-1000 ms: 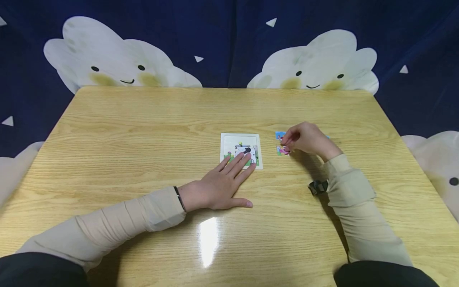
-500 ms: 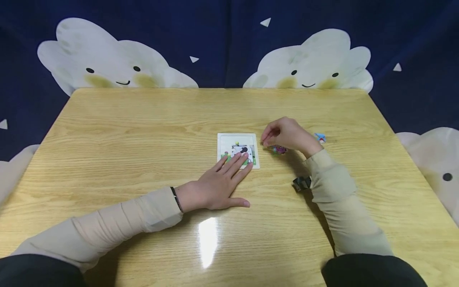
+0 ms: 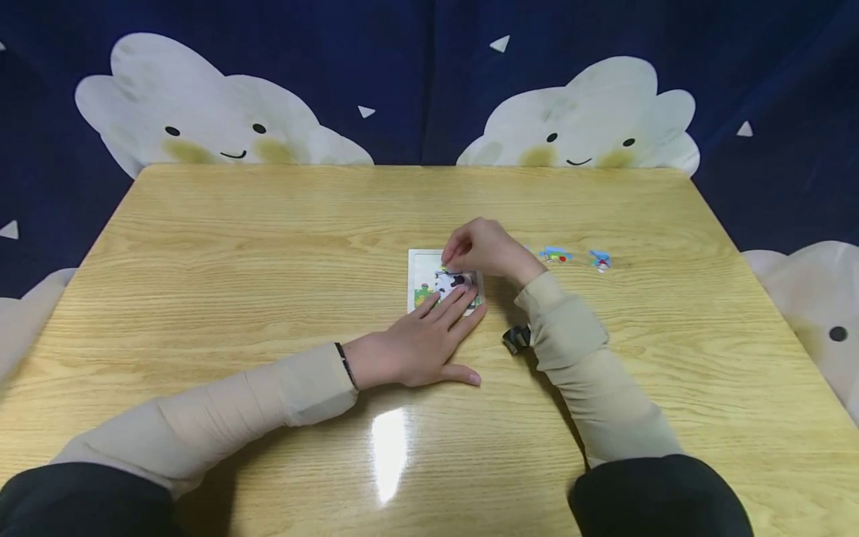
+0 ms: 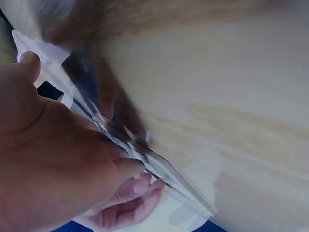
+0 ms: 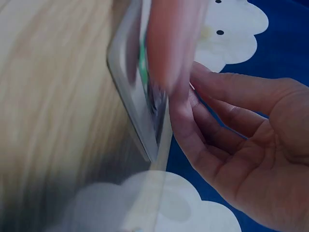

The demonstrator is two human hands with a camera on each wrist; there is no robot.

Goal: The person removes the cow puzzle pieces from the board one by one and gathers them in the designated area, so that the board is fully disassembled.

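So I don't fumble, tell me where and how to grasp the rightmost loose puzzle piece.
Probably best: pinch the rightmost piece by opposite edges, from above and its right. It looks flat on the table, with another loose piece to its left.

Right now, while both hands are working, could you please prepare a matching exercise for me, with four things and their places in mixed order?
Things
1. Left hand
2. Right hand
3. Black band
4. Rightmost loose puzzle piece

Places
A. On the table, right of the white puzzle board
B. Around the left wrist
C. Straight fingers over the board's lower part
D. Bent fingers over the board's upper right part

Right pairs: 1-C, 2-D, 3-B, 4-A
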